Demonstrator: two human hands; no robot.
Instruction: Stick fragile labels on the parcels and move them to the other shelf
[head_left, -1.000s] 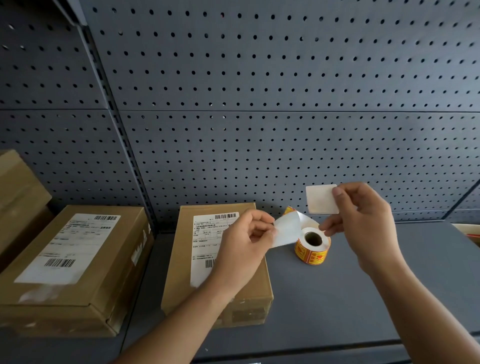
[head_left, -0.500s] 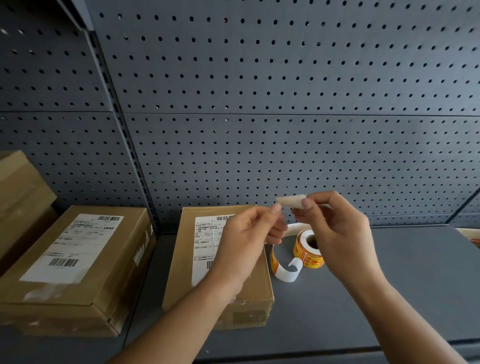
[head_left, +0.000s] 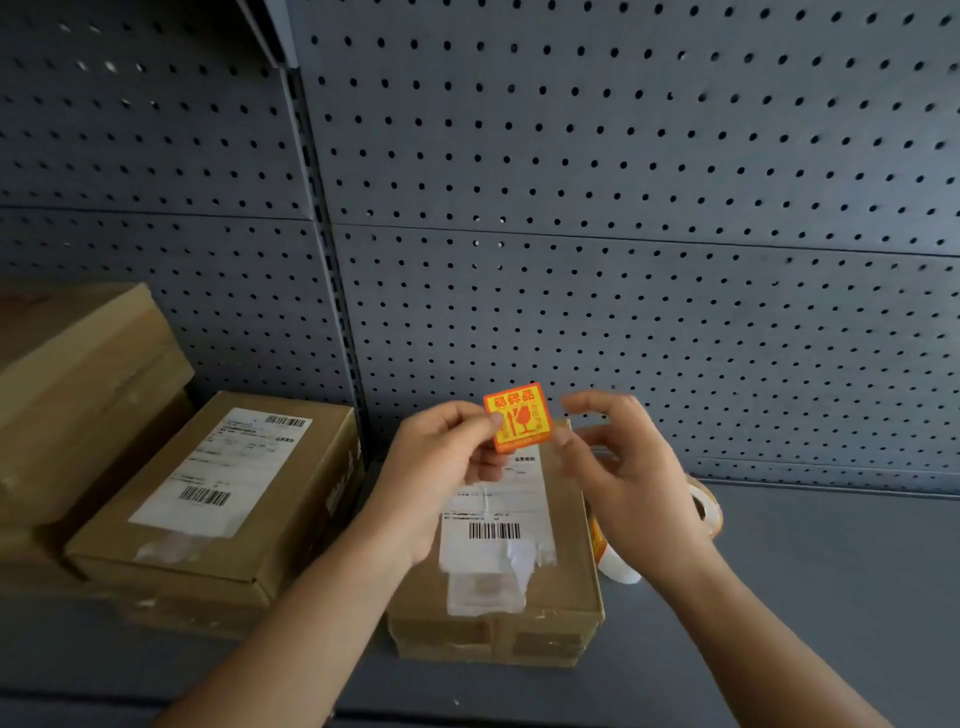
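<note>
Fragile label (head_left: 517, 418), orange with red print, is pinched by its left edge between the thumb and fingers of the left hand (head_left: 441, 467), its printed face turned toward the camera. It hangs in the air just above the far end of 1 brown parcel (head_left: 566, 571), which lies directly under both hands on the grey shelf (head_left: 805, 597). The right hand (head_left: 623, 467) is just to the right of the label, blurred, its fingers spread and loosely curved and gripping nothing; whether its thumb touches the label's edge cannot be told. A white shipping label (head_left: 493, 530) with a barcode covers the parcel's top below the left hand. Behind and under the right hand sits the label roll (head_left: 704, 506), mostly hidden, with a loose strip trailing beneath the wrist. Left of the left hand lies a 2nd parcel (head_left: 218, 493), with more cartons (head_left: 78, 389) beyond it. A perforated back panel (head_left: 623, 208) rises behind both hands.
</note>
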